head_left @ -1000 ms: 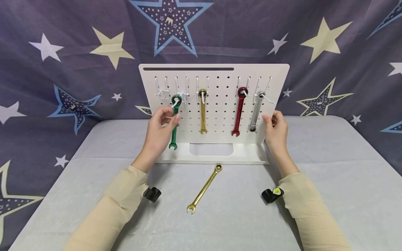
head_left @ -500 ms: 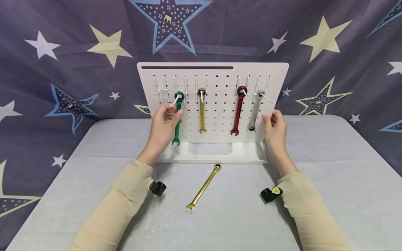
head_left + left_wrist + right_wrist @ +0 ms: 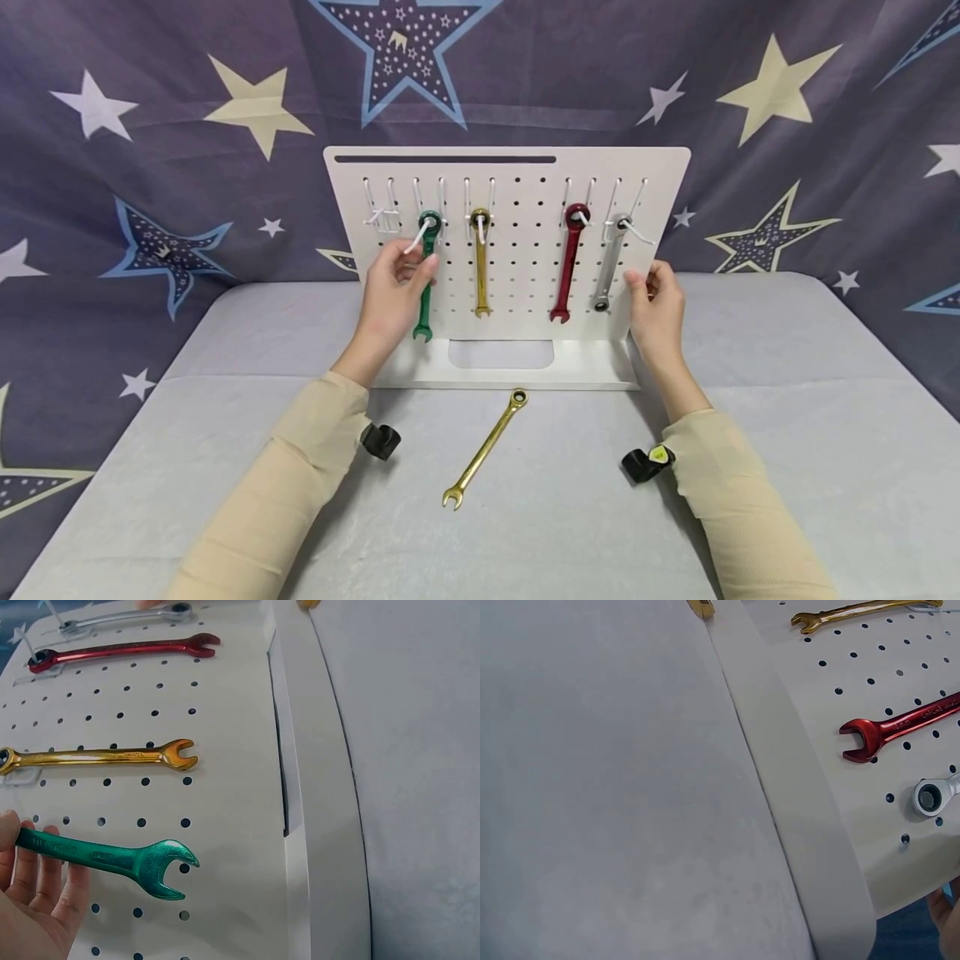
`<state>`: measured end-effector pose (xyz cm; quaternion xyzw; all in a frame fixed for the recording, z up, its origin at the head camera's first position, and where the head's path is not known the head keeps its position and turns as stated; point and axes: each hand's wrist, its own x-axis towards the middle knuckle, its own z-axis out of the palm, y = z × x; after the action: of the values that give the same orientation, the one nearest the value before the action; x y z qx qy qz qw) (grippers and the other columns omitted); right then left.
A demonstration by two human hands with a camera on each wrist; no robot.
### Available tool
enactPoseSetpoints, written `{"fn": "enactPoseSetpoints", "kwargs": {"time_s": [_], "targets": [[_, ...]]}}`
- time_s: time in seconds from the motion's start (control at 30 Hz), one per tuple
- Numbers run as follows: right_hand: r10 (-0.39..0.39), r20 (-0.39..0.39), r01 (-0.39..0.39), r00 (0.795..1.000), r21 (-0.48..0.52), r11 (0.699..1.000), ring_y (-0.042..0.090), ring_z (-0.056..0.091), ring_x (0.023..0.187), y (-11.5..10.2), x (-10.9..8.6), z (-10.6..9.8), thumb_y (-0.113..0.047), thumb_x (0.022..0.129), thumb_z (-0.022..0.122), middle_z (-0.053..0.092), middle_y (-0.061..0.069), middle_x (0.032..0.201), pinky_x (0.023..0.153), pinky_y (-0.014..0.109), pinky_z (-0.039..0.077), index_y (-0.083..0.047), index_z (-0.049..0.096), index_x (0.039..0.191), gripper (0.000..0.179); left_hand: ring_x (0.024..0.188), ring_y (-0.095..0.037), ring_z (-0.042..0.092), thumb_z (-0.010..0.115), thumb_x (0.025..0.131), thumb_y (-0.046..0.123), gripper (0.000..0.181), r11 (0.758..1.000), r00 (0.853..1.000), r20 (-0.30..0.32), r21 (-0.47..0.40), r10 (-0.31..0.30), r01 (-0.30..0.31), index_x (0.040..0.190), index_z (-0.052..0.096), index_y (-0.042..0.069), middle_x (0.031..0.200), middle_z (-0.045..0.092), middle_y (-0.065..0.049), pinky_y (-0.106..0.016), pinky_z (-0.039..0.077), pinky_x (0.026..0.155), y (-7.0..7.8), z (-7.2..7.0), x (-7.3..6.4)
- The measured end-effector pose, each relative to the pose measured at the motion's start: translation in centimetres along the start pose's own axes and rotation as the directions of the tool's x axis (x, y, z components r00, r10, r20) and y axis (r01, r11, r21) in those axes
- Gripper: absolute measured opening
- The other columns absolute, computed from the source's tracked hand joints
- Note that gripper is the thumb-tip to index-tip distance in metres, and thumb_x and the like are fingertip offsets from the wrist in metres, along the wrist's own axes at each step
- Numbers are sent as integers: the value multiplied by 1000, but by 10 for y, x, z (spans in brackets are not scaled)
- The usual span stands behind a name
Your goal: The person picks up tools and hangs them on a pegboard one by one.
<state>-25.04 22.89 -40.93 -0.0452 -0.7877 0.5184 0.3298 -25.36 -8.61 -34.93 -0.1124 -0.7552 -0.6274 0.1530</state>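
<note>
My left hand (image 3: 388, 292) pinches the shank of a green ratchet combination wrench (image 3: 424, 315), thumb in front and fingers behind. A white hook passes through the wrench's ring end, and its open end points down. In the left wrist view the green wrench (image 3: 154, 868) lies close along the perforated face. At the right edge of the white pegboard (image 3: 528, 287), my right hand (image 3: 658, 310) grips the board, its rear fingers partly hidden. A gold wrench (image 3: 482, 271), a red wrench (image 3: 568, 267) and a silver wrench (image 3: 611, 271) hang from other hooks.
Another gold wrench (image 3: 486, 450) lies slantwise on the grey-covered table (image 3: 570, 533), in front of the board's base ledge (image 3: 600, 367). A bare hook (image 3: 382, 218) sits at the board's far left. Behind stands a star-patterned cloth (image 3: 570, 75).
My left hand has moved the green wrench slightly right and up, its ring sliding further back along the hook toward the board. The right hand keeps its hold on the edge.
</note>
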Motion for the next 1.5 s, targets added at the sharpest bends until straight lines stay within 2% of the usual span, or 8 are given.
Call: {"fn": "enactPoseSetpoints", "kwargs": {"time_s": [0.27,0.6,1.07,1.3,1.5], "targets": [[3,4,-3,1000,-6,1000,0,48,77,-1,0,-1,-15,98,61,63,20,96,71,18,39,9,56,109,27,74,-7,58,63,97,4,16,1000,1000,-9,-18,20,-20,105,53,-6,94,60,-10,-20,50,74,-1,4,2],[1,7,-1,1000,-4,1000,1,49,78,1,0,0,-18,98,60,63,19,96,71,18,39,9,55,109,29,76,-6,57,63,97,6,16,999,1000,-16,-31,-21,21,104,53,-4,93,56,-6,-20,51,76,-2,4,3],[-10,-1,10,1000,-5,1000,0,48,76,0,0,0,-17,97,61,62,18,94,70,17,39,9,55,106,29,73,-4,56,64,97,7,17,1000,1000,-15,-7,-13,13,104,54,-5,91,57,-6,-18,49,73,-3,4,2],[-4,0,4,1000,-8,1000,1,48,76,-1,-1,0,-17,97,61,62,19,94,70,18,38,9,55,107,29,84,-10,58,66,96,10,23,998,1000,-16,62,-8,8,109,57,-7,101,63,-16,-22,49,81,-3,1,1],[-1,-1,1,1000,-4,1000,1,47,77,-1,-1,0,-17,97,61,61,17,94,71,18,38,9,55,107,29,92,-21,60,66,96,8,24,995,999,-35,103,0,4,112,60,-7,107,65,-23,-24,48,85,-3,0,1]]}}
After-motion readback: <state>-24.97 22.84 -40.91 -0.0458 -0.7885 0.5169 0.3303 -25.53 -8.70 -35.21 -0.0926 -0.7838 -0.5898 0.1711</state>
